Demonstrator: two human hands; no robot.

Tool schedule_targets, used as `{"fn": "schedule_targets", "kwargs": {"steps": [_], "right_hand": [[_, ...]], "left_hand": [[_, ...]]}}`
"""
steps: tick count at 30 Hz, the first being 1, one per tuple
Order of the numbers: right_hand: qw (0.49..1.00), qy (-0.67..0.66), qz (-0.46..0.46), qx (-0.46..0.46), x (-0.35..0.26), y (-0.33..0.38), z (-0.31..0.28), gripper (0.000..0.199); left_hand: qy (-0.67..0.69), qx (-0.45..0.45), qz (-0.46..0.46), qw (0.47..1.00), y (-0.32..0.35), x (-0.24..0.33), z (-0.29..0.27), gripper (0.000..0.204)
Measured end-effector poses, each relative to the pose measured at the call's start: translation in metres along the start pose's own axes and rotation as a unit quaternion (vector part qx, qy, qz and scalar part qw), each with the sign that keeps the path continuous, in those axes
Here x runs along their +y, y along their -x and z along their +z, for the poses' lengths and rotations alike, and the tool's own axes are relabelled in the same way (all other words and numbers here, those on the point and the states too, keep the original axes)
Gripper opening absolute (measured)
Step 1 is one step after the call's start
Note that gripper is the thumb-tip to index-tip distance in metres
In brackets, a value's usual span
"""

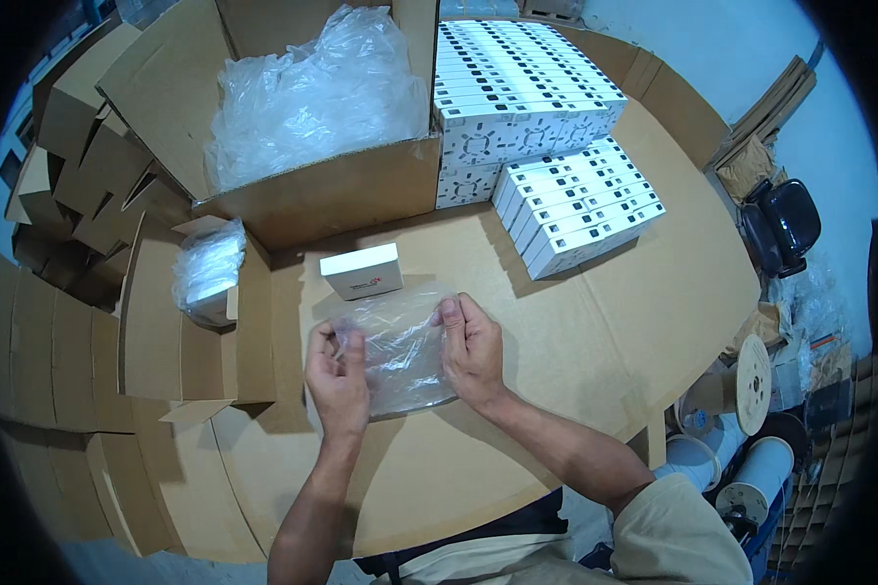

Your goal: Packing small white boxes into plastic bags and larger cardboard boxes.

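Note:
A small clear plastic bag (400,346) is held flat over the cardboard-covered table (595,322) between both hands. My left hand (337,375) pinches its left edge near the top corner. My right hand (470,346) grips the right edge with fingers and thumb closed on the film. Just beyond the bag a small white box (361,269) lies on the table, apart from both hands.
A big open carton lined with clear plastic (302,107) stands at the back. Stacks of small white boxes (546,127) fill the back right. A smaller carton with bagged items (208,273) sits at the left. Flat cartons lean at far left; cable spools (751,370) stand right.

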State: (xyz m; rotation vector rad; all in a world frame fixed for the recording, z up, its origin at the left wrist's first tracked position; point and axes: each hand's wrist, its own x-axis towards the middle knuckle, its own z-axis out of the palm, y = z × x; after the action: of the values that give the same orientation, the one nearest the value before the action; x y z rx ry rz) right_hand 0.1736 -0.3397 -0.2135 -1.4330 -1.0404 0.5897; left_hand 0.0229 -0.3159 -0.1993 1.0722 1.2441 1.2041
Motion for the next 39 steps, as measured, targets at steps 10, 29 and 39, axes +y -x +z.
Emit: {"fn": "schedule_targets", "kwargs": {"steps": [10,29,39], "right_hand": [[0.983,-0.123,0.112,-0.074,0.000,-0.010,-0.009,0.023],[0.907,0.213,-0.354,-0.085,-0.030,-0.045,0.000,0.032],[0.921,0.182,-0.341,-0.056,-0.015,-0.037,-0.003,0.023]], "left_hand": [[-0.039,-0.054,0.104,0.992,-0.001,-0.016,-0.002,0.025],[-0.151,-0.046,0.164,0.974,-0.016,-0.009,-0.016,0.029],[-0.165,-0.063,0.172,0.969,-0.019,-0.012,-0.018,0.026]]}}
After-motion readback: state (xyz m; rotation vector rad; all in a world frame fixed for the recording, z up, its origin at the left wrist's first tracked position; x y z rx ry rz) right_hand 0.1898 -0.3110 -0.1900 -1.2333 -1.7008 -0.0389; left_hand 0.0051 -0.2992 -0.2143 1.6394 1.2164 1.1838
